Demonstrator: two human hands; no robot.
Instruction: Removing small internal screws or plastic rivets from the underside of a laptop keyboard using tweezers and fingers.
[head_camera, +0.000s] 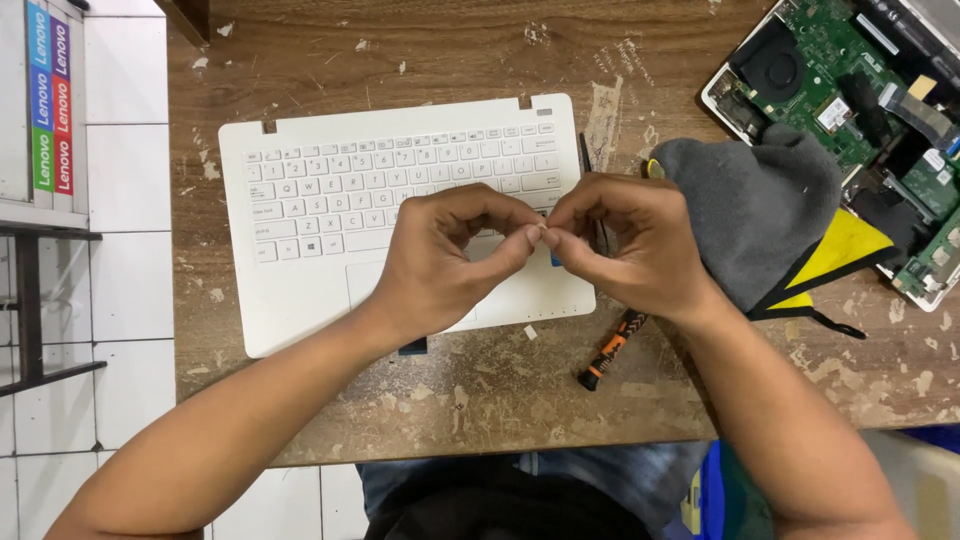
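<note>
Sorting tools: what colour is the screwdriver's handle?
Orange and black screwdriver, head view.

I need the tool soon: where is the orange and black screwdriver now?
In the head view, the orange and black screwdriver lies on the wooden table, under the right hand, beside the white keyboard cover.

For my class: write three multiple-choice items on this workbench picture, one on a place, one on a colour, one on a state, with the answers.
1. Where does the screwdriver lie?
A. on the keyboard keys
B. on the table, by the white laptop keyboard cover
C. on the floor

2. What colour is the cloth?
A. grey with yellow
B. red
C. white

3. How are the left hand and right hand placed?
A. far apart
B. flat on the table
C. fingertips meeting above the cover

Answers: B, its orange-black handle rests at the cover's lower right corner; A, grey top, yellow panel; C, the fingertips pinch together.
</note>
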